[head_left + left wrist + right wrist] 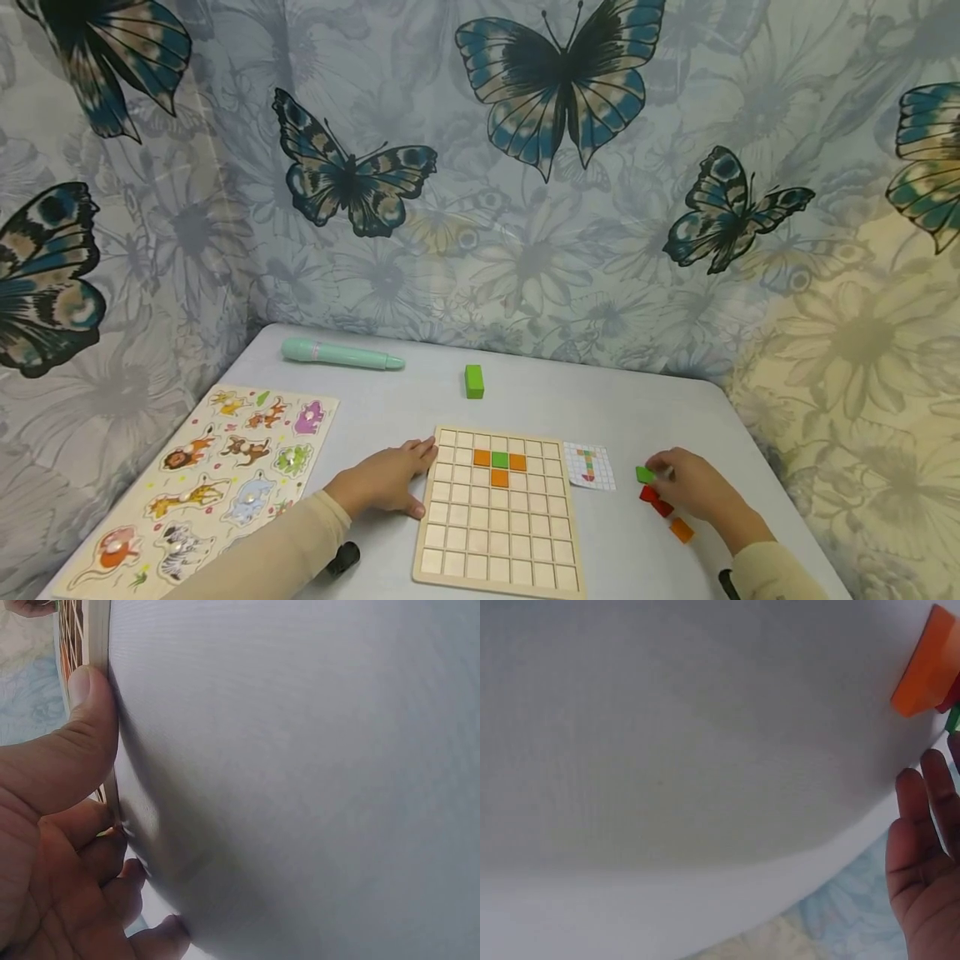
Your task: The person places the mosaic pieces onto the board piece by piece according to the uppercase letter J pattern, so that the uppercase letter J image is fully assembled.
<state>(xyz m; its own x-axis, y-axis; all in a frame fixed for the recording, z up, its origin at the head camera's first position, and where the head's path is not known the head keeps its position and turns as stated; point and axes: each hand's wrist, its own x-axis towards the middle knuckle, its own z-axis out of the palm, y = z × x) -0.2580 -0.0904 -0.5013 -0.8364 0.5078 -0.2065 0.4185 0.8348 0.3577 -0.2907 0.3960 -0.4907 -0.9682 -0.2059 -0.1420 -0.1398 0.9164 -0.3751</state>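
My left hand (390,479) rests beside the left edge of a wooden grid board (480,533). In the left wrist view, the thumb (90,697) lies against the board's side, with the other fingers loosely bent along it. On the board sit a green square and several orange ones, forming a small T. At the right, my right hand (693,483) pinches a small green block (644,474) at the fingertips; the thumb's contact is partly hidden. Red blocks (661,506) and an orange block (682,530) lie just below that hand on the table.
A pattern card (600,479) lies against the board's right edge. Behind the board stands a green block (474,382), with a mint-coloured pen-like object (345,355) farther left. An animal puzzle board (217,442) covers the left side. A black object (344,557) lies by the left sleeve.
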